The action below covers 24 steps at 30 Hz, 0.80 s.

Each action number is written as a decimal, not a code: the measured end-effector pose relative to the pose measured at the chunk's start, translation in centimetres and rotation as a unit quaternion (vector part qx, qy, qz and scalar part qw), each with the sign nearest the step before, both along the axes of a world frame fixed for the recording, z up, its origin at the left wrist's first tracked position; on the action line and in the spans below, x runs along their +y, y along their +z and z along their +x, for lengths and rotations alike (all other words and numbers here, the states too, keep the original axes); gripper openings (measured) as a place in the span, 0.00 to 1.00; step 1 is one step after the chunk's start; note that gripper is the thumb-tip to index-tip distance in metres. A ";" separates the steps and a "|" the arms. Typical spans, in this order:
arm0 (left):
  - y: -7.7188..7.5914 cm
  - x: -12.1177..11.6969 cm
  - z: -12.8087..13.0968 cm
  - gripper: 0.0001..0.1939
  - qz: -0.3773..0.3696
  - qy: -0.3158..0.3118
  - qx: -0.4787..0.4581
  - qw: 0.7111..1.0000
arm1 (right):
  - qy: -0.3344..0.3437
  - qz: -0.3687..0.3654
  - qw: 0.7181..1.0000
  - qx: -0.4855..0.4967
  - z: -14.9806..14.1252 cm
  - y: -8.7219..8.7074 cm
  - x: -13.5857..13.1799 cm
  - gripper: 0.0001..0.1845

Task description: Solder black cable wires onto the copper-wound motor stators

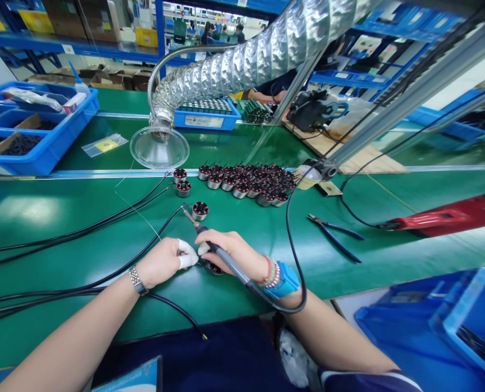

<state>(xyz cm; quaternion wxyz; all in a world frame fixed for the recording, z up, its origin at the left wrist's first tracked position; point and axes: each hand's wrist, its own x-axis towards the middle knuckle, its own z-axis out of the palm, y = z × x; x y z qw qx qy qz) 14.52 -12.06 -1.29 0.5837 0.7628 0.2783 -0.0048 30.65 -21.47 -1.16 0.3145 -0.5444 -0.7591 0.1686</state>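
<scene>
My right hand (236,250) grips a soldering iron (229,261) like a pen, its tip pointing up and left beside a wound motor stator (200,210). Its thumb and finger also reach down to another stator (214,268), partly hidden under the hand. White covers wrap the fingertips of my left hand (171,261), pinched together close to that stator; what they hold is too small to make out. A thin pale wire (146,222) runs down to the left hand. Two stators (183,188) farther back have black cables (103,222) at their sides.
Many stators (242,182) stand grouped behind the hands. Cutting pliers (336,234) and a red tool (450,215) lie at right. A fume-hose hood (159,148) hangs over the green bench. Blue bins (42,152) stand left. A loose cable (180,311) lies near the front edge.
</scene>
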 end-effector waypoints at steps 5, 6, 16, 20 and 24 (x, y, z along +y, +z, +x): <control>-0.1 0.0 0.0 0.13 0.010 0.005 0.013 1.000 | -0.012 -0.021 0.998 0.056 0.0 -0.3 -0.1 0.09; -0.1 0.0 0.0 0.13 0.014 0.007 0.015 1.000 | -0.019 -0.021 0.997 0.069 0.1 -0.3 -0.2 0.10; 0.1 0.0 0.0 0.12 0.039 0.007 0.027 0.999 | -0.088 -0.050 0.982 0.160 0.3 -1.2 -0.7 0.14; 0.2 0.0 0.0 0.12 0.041 0.004 0.026 0.999 | -0.076 -0.046 0.981 0.172 -0.1 -1.2 -0.6 0.15; 0.3 0.0 0.1 0.12 0.044 0.006 0.025 0.999 | -0.079 -0.049 0.979 0.180 -0.1 -1.1 -0.6 0.16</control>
